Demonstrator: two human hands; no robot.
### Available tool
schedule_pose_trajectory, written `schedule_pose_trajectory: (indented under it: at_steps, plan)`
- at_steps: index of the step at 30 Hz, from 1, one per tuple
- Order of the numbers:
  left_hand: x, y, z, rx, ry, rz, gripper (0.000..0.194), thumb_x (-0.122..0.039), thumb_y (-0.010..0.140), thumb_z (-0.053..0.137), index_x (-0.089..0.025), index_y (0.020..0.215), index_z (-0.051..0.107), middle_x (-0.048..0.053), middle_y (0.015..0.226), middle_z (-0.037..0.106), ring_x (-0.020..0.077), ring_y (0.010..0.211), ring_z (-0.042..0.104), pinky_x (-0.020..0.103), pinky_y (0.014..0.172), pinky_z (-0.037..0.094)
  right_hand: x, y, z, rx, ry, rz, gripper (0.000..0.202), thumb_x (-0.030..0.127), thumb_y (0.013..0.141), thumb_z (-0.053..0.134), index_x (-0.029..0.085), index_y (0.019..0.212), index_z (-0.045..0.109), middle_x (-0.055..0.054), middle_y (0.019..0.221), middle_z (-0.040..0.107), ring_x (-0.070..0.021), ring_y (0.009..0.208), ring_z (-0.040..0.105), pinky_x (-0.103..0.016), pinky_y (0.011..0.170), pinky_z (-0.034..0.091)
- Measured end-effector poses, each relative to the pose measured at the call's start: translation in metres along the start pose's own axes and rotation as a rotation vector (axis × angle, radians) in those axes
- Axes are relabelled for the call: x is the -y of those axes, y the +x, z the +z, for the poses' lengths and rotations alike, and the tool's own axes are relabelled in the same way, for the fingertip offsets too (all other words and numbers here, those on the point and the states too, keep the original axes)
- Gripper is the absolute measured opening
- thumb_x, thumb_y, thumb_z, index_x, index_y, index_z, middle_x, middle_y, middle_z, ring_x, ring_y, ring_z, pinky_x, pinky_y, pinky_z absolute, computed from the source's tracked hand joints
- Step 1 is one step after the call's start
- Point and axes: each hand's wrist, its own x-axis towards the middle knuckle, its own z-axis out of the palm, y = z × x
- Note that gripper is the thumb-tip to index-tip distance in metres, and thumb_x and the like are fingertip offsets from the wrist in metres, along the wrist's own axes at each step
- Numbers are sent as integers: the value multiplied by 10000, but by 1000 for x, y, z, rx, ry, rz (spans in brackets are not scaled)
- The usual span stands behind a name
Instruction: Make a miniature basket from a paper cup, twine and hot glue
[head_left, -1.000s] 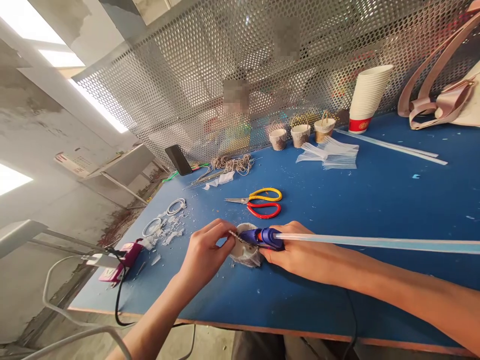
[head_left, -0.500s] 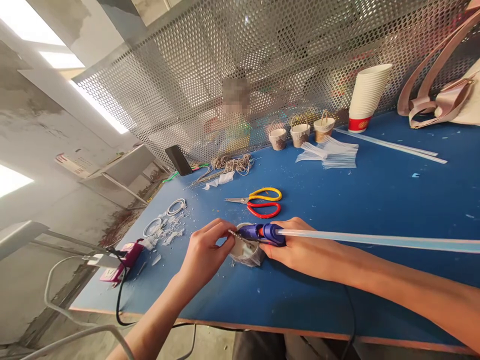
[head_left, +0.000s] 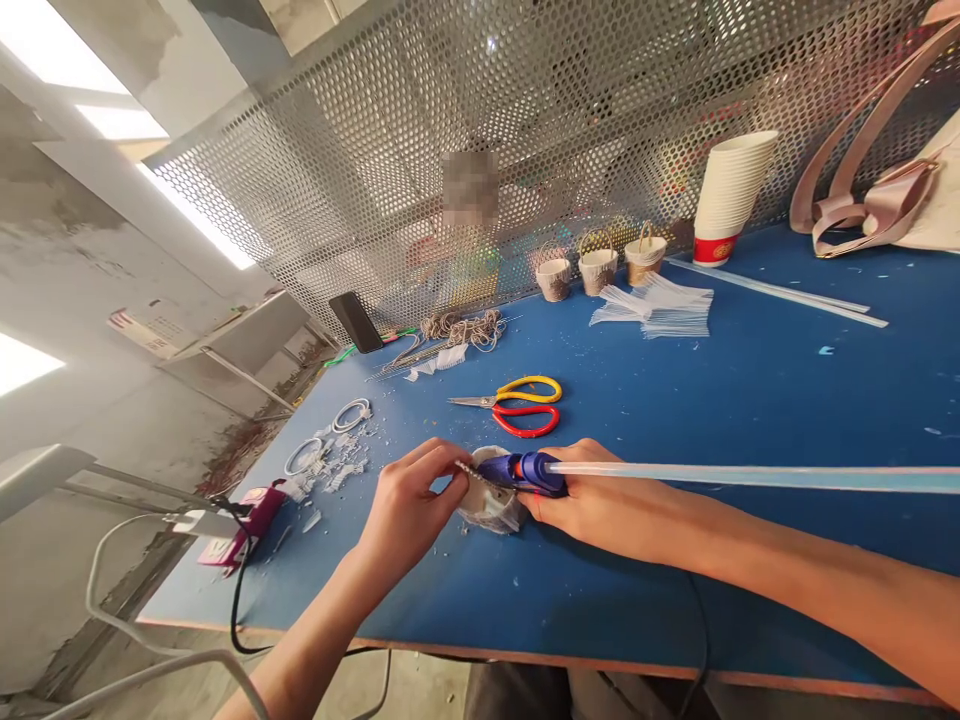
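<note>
One glue gun [head_left: 541,472], blue, held in the right grip [head_left: 581,484], front end over small cup [head_left: 492,516] on surface [head_left: 600,610]; left grip [head_left: 417,494] pinches cord [head_left: 472,470] at its mouth (presumably for steadiness).

Site: small craft workshop, by appearance. Evidence: flat blue worktable [head_left: 750,400], translucent white scraps [head_left: 343,471] littering its left; purple plastic glue gun [head_left: 538,473], near; grey perforated metal screen [head_left: 360,150], far; stained grey wall [head_left: 75,240], left.

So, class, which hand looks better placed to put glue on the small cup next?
Probably the right hand: it holds the blue glue gun, whose front end is at the small cup. The left hand is occupied, pinching a thin strip there.
</note>
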Motion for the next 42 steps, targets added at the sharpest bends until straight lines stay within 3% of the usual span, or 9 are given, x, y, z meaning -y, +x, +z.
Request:
schedule_pose_trajectory:
  at_steps: [3, 16, 20, 32, 42]
  plan:
    - [0, 0, 0, 2, 5, -2, 180, -75, 736, 481, -182, 773, 621, -10, 704, 639, 87, 620, 586, 155, 546, 471, 0, -1, -2, -4, -2, 48, 211, 233, 808, 518, 196, 606, 468, 30, 608, 525, -108, 558, 381, -236, 516, 259]
    - [-2, 0, 0, -2, -20, -30, 175, -97, 747, 469, -186, 763, 619, 4, 714, 641, 90, 609, 594, 146, 503, 478, -2, -2, -21, 31, 71, -50, 144, 251, 815, 488, 201, 682, 510, 57, 594, 503, -101, 565, 403, -219, 555, 313]
    - [-3, 0, 0, -6, -28, -34, 180, -93, 733, 464, -182, 752, 619, 6, 706, 637, 94, 615, 603, 143, 491, 470, -2, 0, -15, 72, 116, -55, 159, 236, 801, 489, 198, 650, 460, 67, 563, 460, -91, 536, 363, -215, 528, 305]
    - [-4, 0, 0, -16, 1, -36, 187, -90, 726, 460, -182, 742, 621, 1, 682, 636, 108, 612, 609, 166, 508, 471, 3, 2, -3, 18, 64, -71, 98, 232, 788, 506, 182, 756, 584, 18, 704, 607, -127, 646, 478, -235, 576, 337]
    - [-5, -1, 0, -13, -24, -45, 184, -84, 735, 463, -179, 754, 619, 4, 707, 637, 104, 624, 610, 159, 521, 471, 2, 2, -2, 46, 36, -4, 117, 267, 790, 512, 193, 791, 604, 12, 727, 631, -138, 652, 511, -241, 578, 345]
